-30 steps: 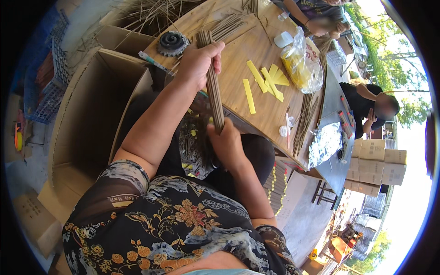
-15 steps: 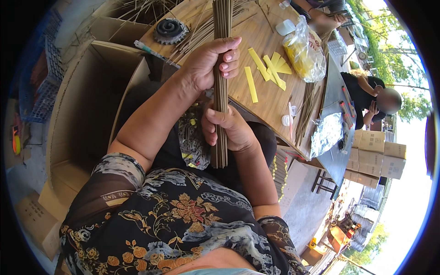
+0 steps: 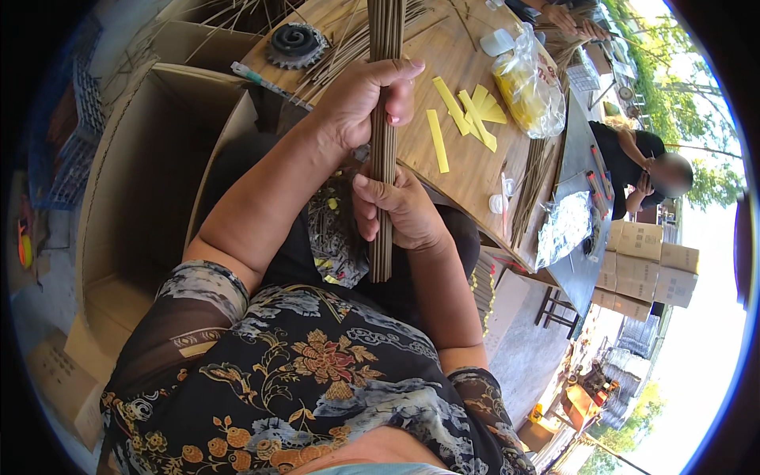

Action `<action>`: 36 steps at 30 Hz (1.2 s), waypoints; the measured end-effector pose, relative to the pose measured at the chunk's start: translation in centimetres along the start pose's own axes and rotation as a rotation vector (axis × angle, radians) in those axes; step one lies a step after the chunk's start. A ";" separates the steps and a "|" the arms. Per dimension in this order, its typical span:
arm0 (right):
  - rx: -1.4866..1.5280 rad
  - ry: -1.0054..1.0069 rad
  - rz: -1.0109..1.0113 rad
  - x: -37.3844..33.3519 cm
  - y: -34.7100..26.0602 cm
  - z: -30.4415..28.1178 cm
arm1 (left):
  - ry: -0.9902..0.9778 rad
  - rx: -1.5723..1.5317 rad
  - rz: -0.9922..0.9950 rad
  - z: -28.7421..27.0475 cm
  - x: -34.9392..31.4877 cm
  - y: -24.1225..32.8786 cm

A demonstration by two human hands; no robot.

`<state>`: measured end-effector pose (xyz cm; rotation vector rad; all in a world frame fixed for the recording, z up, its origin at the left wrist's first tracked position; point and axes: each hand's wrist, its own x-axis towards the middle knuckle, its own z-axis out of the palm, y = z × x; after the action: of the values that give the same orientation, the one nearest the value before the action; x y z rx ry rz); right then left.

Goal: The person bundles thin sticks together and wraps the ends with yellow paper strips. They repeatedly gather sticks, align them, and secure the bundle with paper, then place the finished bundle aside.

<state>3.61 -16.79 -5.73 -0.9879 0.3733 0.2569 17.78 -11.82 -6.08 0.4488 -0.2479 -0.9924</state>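
A tight bundle of thin brown sticks [image 3: 383,158] stands lengthwise before my chest, its top running out of view. My left hand [image 3: 366,99] is closed round the upper part, the thumb laid across the front. Lower down, my right hand [image 3: 404,210] wraps the bundle near its bottom end, thumb in front. Beyond the hands, several yellow paper strips [image 3: 438,141] lie on the wooden table [image 3: 427,59]. Below the bundle, a clear plastic bag [image 3: 331,226] with bits of yellow in it rests by my lap.
An open cardboard box [image 3: 150,174] stands at my left. On the table are a black coil [image 3: 294,46], loose sticks [image 3: 340,59], a white cup [image 3: 497,43] and a plastic bag with yellow contents [image 3: 529,87]. Another person's hands [image 3: 571,22] work at the far edge; a person [image 3: 633,162] sits right.
The bundle and both my hands have shifted slightly upward in view. My left fingers are curled further round the sticks. The other person's hands at the far edge have moved.
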 end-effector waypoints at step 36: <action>-0.331 0.183 -0.016 0.4 -0.3 0.1 | -0.001 0.004 0.068 -0.6 0.1 -0.2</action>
<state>4.11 -16.85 -5.58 -1.3447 0.4997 0.2179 17.95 -11.86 -6.72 0.4405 -0.2645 -0.9257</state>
